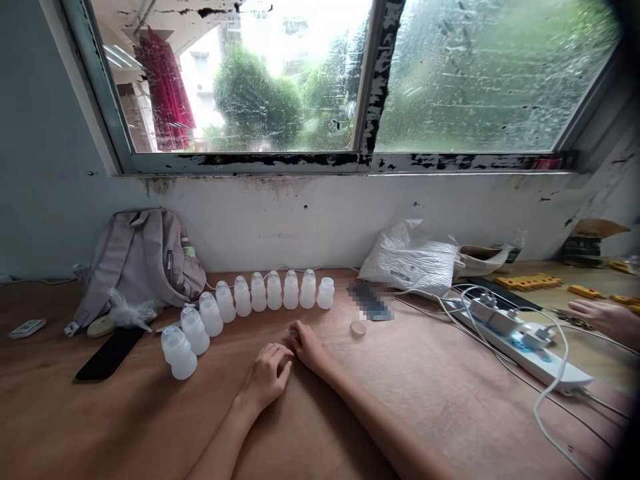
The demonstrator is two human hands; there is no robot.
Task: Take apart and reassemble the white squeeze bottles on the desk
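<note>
My left hand [270,375] rests on the brown tabletop, its fingers loosely bent and the thumb apart, with nothing in it. Just beside it, slightly farther forward, my right hand [309,347] lies on the table with relaxed, slightly parted fingers and nothing visible in them. Beyond both hands, several translucent white baby bottles stand in a curved row. The nearest bottle [179,353] is at the left front, and the bottle at the right end [325,293] looks shorter, without a domed top. Right of my right hand lies a small round clear lid [358,327].
Left are a grey backpack [145,260], a black phone [110,353] and a crumpled plastic bag [131,311]. Right are a silvery plastic package [410,260], a blurred-out patch [373,301] and a power strip [530,347] with trailing cables. Another person's hand [603,319] is at the right edge.
</note>
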